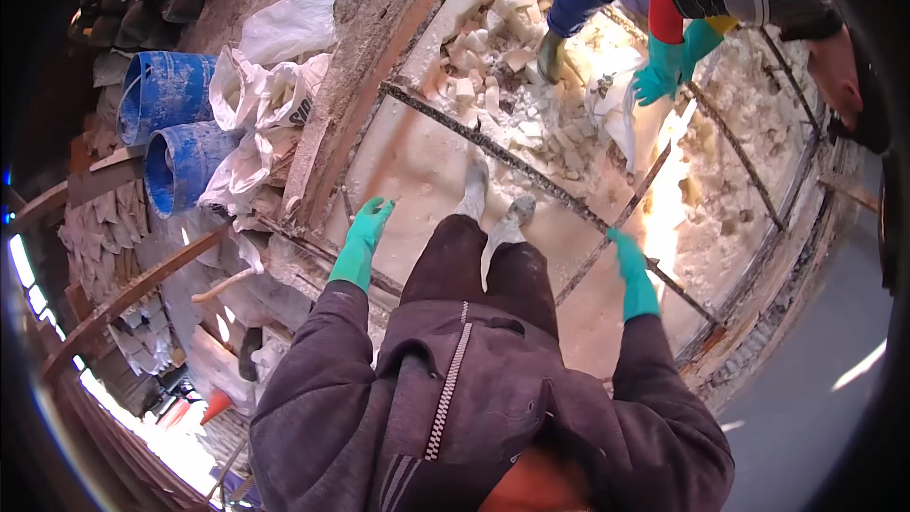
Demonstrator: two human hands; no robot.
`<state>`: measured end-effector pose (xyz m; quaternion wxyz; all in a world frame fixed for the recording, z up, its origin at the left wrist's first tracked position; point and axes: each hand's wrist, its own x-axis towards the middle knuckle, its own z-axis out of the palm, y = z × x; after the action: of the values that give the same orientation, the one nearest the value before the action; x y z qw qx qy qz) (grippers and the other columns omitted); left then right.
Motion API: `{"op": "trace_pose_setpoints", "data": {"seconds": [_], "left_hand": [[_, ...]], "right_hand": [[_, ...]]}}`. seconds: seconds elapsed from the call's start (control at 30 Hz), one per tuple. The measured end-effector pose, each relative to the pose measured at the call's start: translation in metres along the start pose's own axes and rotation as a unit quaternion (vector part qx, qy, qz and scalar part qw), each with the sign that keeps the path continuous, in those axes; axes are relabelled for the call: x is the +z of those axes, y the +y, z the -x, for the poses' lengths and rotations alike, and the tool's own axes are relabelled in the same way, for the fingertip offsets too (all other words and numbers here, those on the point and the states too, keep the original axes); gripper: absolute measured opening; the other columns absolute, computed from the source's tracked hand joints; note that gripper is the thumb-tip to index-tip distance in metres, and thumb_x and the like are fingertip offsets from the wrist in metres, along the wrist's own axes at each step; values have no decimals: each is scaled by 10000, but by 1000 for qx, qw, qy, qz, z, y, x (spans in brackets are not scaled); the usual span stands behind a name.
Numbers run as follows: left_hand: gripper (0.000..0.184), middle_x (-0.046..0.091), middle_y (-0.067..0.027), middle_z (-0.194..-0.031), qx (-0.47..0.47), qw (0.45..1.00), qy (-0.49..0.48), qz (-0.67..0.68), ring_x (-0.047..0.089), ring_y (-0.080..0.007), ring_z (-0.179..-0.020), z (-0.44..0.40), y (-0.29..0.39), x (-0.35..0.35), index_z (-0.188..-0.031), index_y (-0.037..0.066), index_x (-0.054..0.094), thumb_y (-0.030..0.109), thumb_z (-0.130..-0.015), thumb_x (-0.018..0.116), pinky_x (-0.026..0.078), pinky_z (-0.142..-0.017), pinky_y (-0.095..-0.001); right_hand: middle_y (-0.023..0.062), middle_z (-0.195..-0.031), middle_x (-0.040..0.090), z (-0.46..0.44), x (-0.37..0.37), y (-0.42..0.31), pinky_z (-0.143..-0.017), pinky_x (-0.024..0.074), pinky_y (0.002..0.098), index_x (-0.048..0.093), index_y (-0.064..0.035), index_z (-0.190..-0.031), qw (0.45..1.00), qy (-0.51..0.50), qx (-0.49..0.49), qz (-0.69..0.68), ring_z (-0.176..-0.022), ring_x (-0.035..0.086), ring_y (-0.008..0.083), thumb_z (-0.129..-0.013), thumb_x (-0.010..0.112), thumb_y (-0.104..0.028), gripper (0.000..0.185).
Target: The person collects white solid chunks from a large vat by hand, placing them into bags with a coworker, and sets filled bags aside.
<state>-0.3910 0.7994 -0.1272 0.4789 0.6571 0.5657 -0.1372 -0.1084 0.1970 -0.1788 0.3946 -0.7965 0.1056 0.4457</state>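
Observation:
My left hand point(371, 220), in a green rubber glove, hangs beside my left leg with its fingers stretched out and nothing in it. My right hand point(627, 253), gloved alike, is beside a dark metal bar point(517, 163) that crosses in front of my feet; blur hides its fingers, and I cannot tell whether it touches the bar. My feet stand on a pale, wet, flat surface point(403, 169). Beyond the bar lie broken white chunks point(517, 52). A co-worker's green-gloved hand point(661, 71) is by a white sack point(616, 118) among them.
Two blue drums point(180, 166) lie at the left, next to white sacks point(256, 85). A wooden beam point(355, 85) edges the pale surface there. More metal bars point(739, 152) cross the rough white material at the right. Grey floor point(806, 351) lies beyond the right edge.

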Motion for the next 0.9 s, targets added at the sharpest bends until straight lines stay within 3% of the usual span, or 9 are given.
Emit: {"op": "trace_pose_setpoints", "data": {"seconds": [0.13, 0.33, 0.4, 0.47, 0.57, 0.67, 0.73, 0.8, 0.9], "left_hand": [[543, 599, -99, -1200, 34, 996, -10, 79, 538, -176, -1092, -1, 8, -29, -1275, 34, 558, 371, -870, 693, 407, -949, -316], [806, 452, -183, -1399, 204, 967, -96, 122, 409, -246, -1322, -69, 150, -25, -1417, -10, 369, 384, -817, 733, 331, -1081, -339], [873, 434, -200, -1412, 264, 958, -96, -61, 390, -253, -1337, -117, 198, 3, -1422, -20, 349, 358, -766, 785, 328, -1090, -339], [945, 407, -202, -1437, 297, 941, -164, -15, 380, -276, -1346, -179, 223, 51, -1431, -20, 328, 396, -728, 805, 323, -1099, -354], [1095, 375, -193, -1457, 320, 901, -138, -258, 363, -353, -1346, -330, 205, 151, -1469, 83, 300, 554, -623, 812, 313, -1107, -424], [1128, 335, -167, -1487, 203, 814, -158, -520, 349, -401, -1343, -381, 228, 207, -1492, 159, 268, 479, -585, 856, 306, -1108, -454], [1103, 334, -145, -1488, 261, 793, -140, -532, 347, -419, -1336, -425, 217, 243, -1489, 215, 269, 489, -588, 842, 309, -1092, -493], [1030, 379, -150, -1443, 339, 760, -108, -544, 356, -413, -1322, -460, 202, 270, -1454, 219, 324, 458, -593, 836, 331, -1052, -527], [1009, 406, -167, -1404, 348, 722, -124, -585, 374, -396, -1307, -518, 177, 299, -1422, 207, 356, 444, -574, 849, 355, -1030, -503]], "right_hand": [[61, -1165, 611, 16, 22, -136, -1000, 374, 336, 685, -129, -1094, 995, 25, -92, -26, -1119, 528, 186, -928, 497, -337, 326], [100, -1311, 528, -37, 102, -161, -1038, 333, 358, 614, -129, -1230, 996, -36, -81, 11, -1216, 462, 209, -908, 511, -418, 445], [125, -1346, 501, -78, 136, -167, -1042, 331, 343, 532, -89, -1320, 997, -38, -63, -8, -1238, 455, 216, -865, 580, -420, 564], [158, -1386, 467, -125, 174, -185, -1042, 334, 324, 418, -32, -1413, 994, -48, -6, -94, -1259, 449, 228, -818, 646, -413, 743], [204, -1459, 373, -190, 213, -247, -1050, 347, 368, 359, -112, -1450, 995, -56, -11, -79, -1298, 425, 305, -846, 596, -419, 718], [237, -1454, 357, -308, 257, -257, -1013, 394, 434, 332, -95, -1450, 997, 0, -51, 52, -1280, 440, 354, -848, 583, -434, 735], [247, -1429, 375, -405, 292, -248, -993, 407, 483, 341, -104, -1437, 987, 76, -60, 131, -1260, 439, 396, -872, 552, -426, 684], [237, -1431, 374, -464, 306, -281, -1013, 385, 508, 356, -116, -1421, 908, 100, -155, 376, -1244, 442, 420, -882, 529, -441, 653], [223, -1447, 361, -576, 339, -295, -1006, 377, 562, 394, -113, -1418, 814, 220, -172, 510, -1257, 452, 393, -902, 491, -447, 622]]}}
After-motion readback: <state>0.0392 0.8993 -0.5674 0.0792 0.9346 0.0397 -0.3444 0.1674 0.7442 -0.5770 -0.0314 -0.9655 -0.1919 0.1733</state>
